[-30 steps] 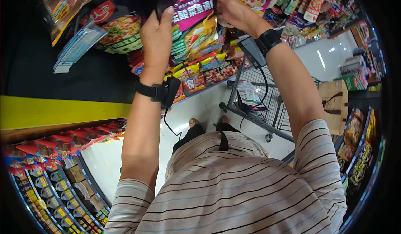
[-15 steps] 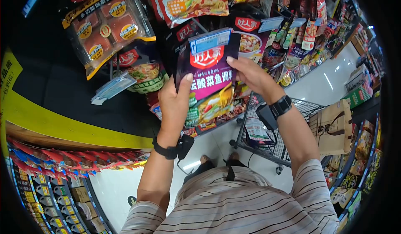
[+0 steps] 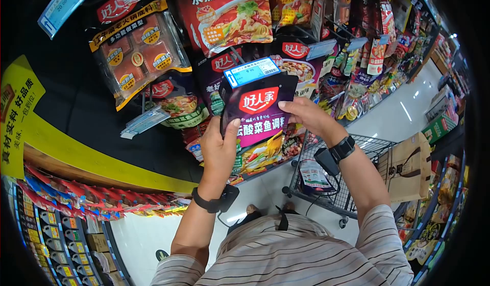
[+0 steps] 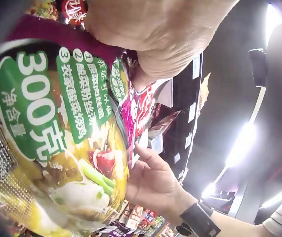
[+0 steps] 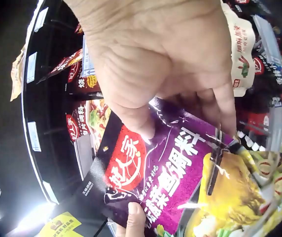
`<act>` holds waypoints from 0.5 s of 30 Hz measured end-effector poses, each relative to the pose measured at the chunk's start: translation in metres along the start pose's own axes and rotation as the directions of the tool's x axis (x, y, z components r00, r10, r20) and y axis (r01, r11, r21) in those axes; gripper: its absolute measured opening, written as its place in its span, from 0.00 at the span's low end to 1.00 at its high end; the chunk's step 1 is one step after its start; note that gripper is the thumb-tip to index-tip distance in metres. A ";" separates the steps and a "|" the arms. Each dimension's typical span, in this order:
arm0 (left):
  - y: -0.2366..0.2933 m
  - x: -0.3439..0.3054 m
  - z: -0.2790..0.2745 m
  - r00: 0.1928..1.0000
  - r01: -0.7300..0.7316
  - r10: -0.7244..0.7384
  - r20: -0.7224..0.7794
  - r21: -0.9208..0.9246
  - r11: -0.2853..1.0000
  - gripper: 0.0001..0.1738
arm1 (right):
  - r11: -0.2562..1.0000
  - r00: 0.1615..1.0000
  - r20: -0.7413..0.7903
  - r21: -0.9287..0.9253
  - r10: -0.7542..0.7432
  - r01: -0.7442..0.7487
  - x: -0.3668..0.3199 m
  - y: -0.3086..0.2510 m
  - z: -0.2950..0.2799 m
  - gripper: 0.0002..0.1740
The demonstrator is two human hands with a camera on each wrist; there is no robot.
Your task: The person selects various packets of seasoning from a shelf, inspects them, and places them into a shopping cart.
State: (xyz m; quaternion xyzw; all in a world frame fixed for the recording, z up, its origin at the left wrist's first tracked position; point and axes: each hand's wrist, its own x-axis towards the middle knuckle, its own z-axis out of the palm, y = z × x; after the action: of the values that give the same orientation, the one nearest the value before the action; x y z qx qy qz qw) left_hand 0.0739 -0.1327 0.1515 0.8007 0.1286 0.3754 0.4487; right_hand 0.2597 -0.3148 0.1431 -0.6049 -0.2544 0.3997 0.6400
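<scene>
A purple and black seasoning packet (image 3: 259,113) with a red logo is held upright between both hands in the head view. The left hand (image 3: 218,145) grips its left edge, thumb on the front. On the right edge the right hand (image 3: 311,116) pinches it, thumb near the logo and fingers behind. The left wrist view shows the packet's lower front (image 4: 77,143) close up, under the left hand (image 4: 156,34). In the right wrist view the right hand (image 5: 165,59) lies over the packet's top edge. A blue price tag (image 3: 252,72) is just above the packet.
Hanging packets fill the rack, among them a red one (image 3: 227,15) and a tray-like one (image 3: 140,56). A shopping cart (image 3: 352,184) with a packet (image 3: 314,175) inside stands at the lower right, beside a brown paper bag (image 3: 408,168). A yellow shelf strip (image 3: 102,161) runs along the left.
Both hands and the packet have come lower in the head view, and more of the rack above shows. Both hands have kept their hold on the packet.
</scene>
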 end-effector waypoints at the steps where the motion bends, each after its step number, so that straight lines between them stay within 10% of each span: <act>1: 0.004 0.000 0.002 1.000 -0.027 0.028 -0.007 0.037 0.999 0.18 | 1.000 1.000 0.002 -0.004 0.014 -0.014 0.002 0.001 -0.004 0.26; 7: 0.008 -0.017 0.016 0.982 -0.190 0.187 0.035 0.248 0.950 0.12 | 0.984 0.988 -0.093 -0.121 0.123 -0.134 -0.020 -0.038 -0.004 0.28; 11: 0.004 -0.033 0.023 0.967 -0.252 0.231 0.111 0.240 0.938 0.11 | 0.928 0.980 -0.024 -0.327 -0.197 0.179 -0.019 -0.014 -0.030 0.33; 15: 0.001 -0.045 0.025 0.930 -0.323 0.273 0.244 0.193 0.926 0.10 | 0.411 0.864 0.229 -0.806 -0.448 0.426 -0.071 -0.043 -0.023 0.43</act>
State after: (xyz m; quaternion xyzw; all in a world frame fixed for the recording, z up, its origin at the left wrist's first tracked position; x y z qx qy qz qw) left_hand 0.0606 -0.1737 0.1225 0.8930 -0.0015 0.3343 0.3014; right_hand 0.2479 -0.3837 0.1937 -0.7511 -0.5542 0.0411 0.3564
